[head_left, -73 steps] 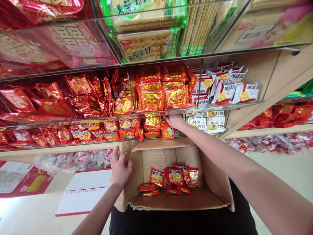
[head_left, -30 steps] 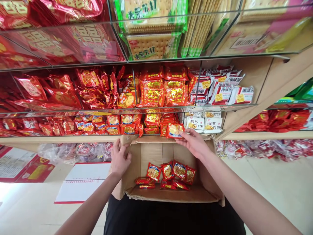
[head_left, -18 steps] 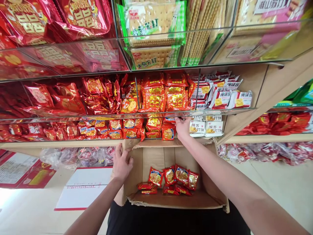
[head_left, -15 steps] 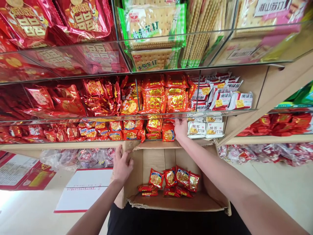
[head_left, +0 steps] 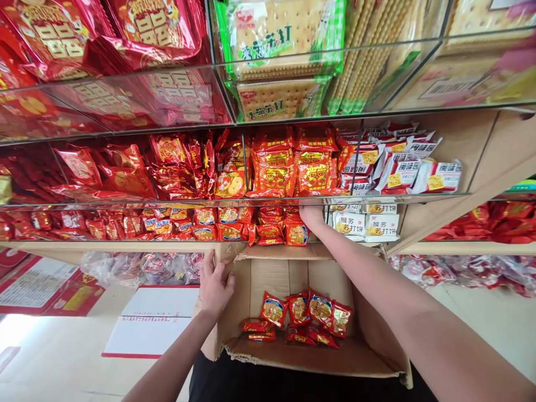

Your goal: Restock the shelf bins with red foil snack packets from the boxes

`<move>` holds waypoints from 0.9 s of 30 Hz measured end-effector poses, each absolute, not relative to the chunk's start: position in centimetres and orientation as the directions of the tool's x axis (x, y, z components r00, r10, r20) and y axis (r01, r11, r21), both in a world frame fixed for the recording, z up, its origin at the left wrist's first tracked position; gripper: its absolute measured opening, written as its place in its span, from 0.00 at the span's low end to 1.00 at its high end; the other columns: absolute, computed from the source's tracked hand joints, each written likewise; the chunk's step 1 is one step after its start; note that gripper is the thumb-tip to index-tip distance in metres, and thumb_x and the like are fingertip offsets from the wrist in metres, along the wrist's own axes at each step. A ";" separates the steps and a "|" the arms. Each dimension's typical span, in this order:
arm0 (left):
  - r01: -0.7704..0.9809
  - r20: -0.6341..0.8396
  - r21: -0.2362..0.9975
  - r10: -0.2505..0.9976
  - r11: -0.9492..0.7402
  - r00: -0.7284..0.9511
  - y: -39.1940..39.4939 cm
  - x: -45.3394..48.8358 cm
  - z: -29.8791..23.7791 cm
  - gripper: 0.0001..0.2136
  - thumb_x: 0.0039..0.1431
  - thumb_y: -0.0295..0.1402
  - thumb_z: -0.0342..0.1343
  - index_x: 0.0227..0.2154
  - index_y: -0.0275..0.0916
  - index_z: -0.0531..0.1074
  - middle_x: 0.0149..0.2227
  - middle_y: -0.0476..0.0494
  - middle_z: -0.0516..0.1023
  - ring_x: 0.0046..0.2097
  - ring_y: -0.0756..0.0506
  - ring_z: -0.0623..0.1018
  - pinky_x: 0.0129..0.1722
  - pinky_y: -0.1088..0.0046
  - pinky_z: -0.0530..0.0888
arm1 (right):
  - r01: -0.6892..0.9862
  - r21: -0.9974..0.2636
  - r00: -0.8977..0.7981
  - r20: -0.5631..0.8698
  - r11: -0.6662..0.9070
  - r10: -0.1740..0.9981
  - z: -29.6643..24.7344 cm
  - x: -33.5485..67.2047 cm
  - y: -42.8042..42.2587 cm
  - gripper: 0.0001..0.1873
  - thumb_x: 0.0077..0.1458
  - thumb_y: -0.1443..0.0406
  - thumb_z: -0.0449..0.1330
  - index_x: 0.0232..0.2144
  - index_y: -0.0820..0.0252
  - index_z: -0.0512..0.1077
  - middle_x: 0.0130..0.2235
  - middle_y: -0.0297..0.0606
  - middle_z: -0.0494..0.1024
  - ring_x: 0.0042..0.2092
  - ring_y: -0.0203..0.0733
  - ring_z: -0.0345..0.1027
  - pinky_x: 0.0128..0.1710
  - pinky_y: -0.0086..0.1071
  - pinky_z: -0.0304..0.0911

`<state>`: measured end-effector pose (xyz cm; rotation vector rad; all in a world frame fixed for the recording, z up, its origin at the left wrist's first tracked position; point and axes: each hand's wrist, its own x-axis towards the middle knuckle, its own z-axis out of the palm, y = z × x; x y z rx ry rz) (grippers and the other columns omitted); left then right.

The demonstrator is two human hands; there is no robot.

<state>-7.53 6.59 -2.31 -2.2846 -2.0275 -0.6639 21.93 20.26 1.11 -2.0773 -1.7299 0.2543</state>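
Note:
An open cardboard box (head_left: 364,340) is held against my body, with several small red snack packets (head_left: 301,318) lying at its bottom. My left hand (head_left: 215,285) grips the box's left wall, fingers curled over the flap. My right hand (head_left: 312,215) reaches into the lower glass-fronted shelf, among the small red packets (head_left: 295,233) stacked there. Its fingers are tucked behind the shelf's glass edge and hidden, so what they hold cannot be seen.
Glass shelves (head_left: 251,198) hold red packets at left and middle, white cracker packs (head_left: 364,226) at right, and green cracker packs (head_left: 276,67) above. A wooden ledge (head_left: 125,245) runs under the lowest shelf. Red-and-white flat boxes (head_left: 151,321) lie below left.
My right hand carried a red packet from above the box up to the lower shelf and now reaches deeper inside. My left hand has stayed on the box. The view shifted slightly.

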 end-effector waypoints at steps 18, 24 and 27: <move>0.949 0.329 0.269 0.942 -0.167 0.072 6.7 -7.8 -2.4 0.12 0.48 0.28 0.50 0.38 0.40 0.69 0.57 0.38 0.50 0.58 0.37 0.56 0.54 0.57 0.60 | 0.993 -0.076 -0.081 0.104 0.090 0.991 1.9 23.0 20.3 0.20 0.56 0.72 0.40 0.45 0.69 0.68 0.45 0.50 0.73 0.47 0.50 0.64 0.48 0.40 0.56; 0.946 0.326 0.278 0.943 -0.166 0.070 6.6 -7.7 -2.4 0.12 0.48 0.28 0.50 0.38 0.40 0.69 0.58 0.38 0.50 0.58 0.36 0.56 0.53 0.57 0.60 | 0.994 -0.090 -0.045 0.115 0.056 0.992 1.4 23.9 18.6 0.22 0.57 0.70 0.39 0.44 0.67 0.68 0.44 0.49 0.73 0.45 0.50 0.66 0.46 0.38 0.58; 0.946 0.322 0.281 0.945 -0.161 0.065 6.6 -7.8 -2.4 0.12 0.49 0.28 0.50 0.38 0.40 0.69 0.58 0.38 0.50 0.58 0.36 0.56 0.53 0.57 0.61 | 0.993 -0.106 -0.042 0.128 0.055 0.991 1.4 23.9 18.4 0.22 0.58 0.68 0.37 0.47 0.67 0.66 0.47 0.49 0.71 0.47 0.51 0.65 0.46 0.39 0.58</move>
